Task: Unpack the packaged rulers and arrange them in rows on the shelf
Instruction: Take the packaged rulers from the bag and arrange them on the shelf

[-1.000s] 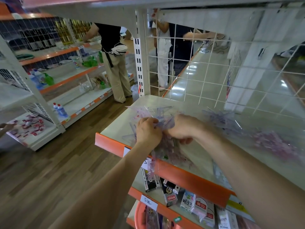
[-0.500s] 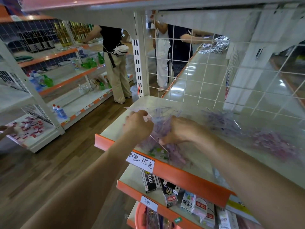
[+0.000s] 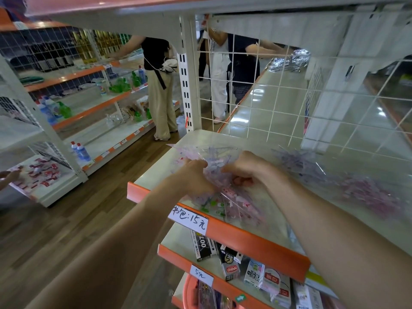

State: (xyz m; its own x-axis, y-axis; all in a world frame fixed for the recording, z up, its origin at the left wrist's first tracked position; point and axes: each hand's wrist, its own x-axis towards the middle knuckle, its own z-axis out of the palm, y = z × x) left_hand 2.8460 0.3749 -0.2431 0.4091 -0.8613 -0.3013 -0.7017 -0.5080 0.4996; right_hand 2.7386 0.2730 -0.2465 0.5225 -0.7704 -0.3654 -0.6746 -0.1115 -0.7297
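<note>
Hands: both reach over the shelf, close together. The left hand has its fingers curled into a crinkled clear plastic packet of pink and purple rulers. The right hand has its fingers bunched on the same packet from the other side.
Lower tier: under the person's forearms stand black and white cartons and small pale drink-style boxes. A pink plastic basin sits on the tier below.
Price tags: a white handwritten price tag is stuck on the upper orange lip, and a smaller white tag on the lip beneath.
Shelf: a cream metal shelf with an orange front lip. The packet is held just above it near the front left corner, and its lower end trails down toward the lip.
Beyond the hands: flat clear rulers with purple print lie on the board. I can't tell whether they are wrapped.
Right side: a heap of purple and pink rulers under clear film lies on the same shelf, well apart from the hands.
Back: a white wire grid panel closes off the shelf.
Behind the grid: a person in white trousers stands there.
Aisle: a person in a black top and beige trousers stands on the brown wood floor, facing orange-edged shelving with green bottles.
</note>
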